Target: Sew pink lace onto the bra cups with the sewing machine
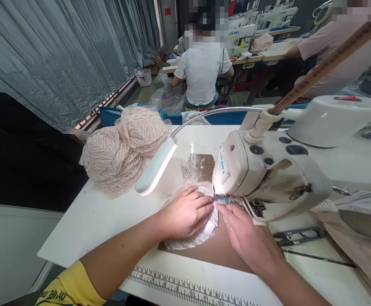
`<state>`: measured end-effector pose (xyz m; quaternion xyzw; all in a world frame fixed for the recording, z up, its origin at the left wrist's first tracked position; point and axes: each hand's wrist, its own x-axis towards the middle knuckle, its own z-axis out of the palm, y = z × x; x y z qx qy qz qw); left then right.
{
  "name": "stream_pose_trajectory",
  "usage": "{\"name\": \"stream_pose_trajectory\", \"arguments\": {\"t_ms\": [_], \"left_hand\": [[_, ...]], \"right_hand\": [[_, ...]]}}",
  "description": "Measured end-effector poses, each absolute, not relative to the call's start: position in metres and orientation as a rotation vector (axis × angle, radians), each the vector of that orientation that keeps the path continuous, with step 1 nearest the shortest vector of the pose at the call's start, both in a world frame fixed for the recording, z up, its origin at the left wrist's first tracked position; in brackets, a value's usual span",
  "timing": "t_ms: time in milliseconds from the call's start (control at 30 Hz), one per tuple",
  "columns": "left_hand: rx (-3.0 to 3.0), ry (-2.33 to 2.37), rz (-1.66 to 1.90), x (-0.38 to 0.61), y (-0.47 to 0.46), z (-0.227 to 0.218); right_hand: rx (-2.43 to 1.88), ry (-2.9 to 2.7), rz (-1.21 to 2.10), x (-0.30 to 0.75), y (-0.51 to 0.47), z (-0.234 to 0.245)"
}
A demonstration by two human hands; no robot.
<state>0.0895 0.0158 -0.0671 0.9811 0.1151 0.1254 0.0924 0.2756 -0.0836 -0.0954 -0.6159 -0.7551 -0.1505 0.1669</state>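
A pale lace bra cup (pixel 185 242) lies under the head of a white JUKI sewing machine (pixel 236 161), its scalloped edge at the presser foot (pixel 220 199). My left hand (pixel 188 210) rests over the cup with bent fingers, holding the lace down close to the needle. From the other side, my right hand (pixel 245 233) pinches the edge of the same piece just in front of the foot. What sits between those fingertips is partly hidden. A brown sheet (pixel 223 250) covers the table under the work.
Stacked lace cups (pixel 118 148) stand at the left back. A lamp (pixel 155 168) on a bendable neck reaches over the table. Thread snips (pixel 300 236) lie right of my right hand. A ruler strip (pixel 179 289) marks the front edge. Two people sit beyond, near other machines.
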Motion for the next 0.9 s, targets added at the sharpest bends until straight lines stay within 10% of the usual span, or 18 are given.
{"name": "stream_pose_trajectory", "arguments": {"t_ms": [900], "left_hand": [[2.888, 0.371, 0.452, 0.087, 0.018, -0.070]], "right_hand": [[-1.777, -2.160, -0.211, 0.275, -0.085, -0.097]]}}
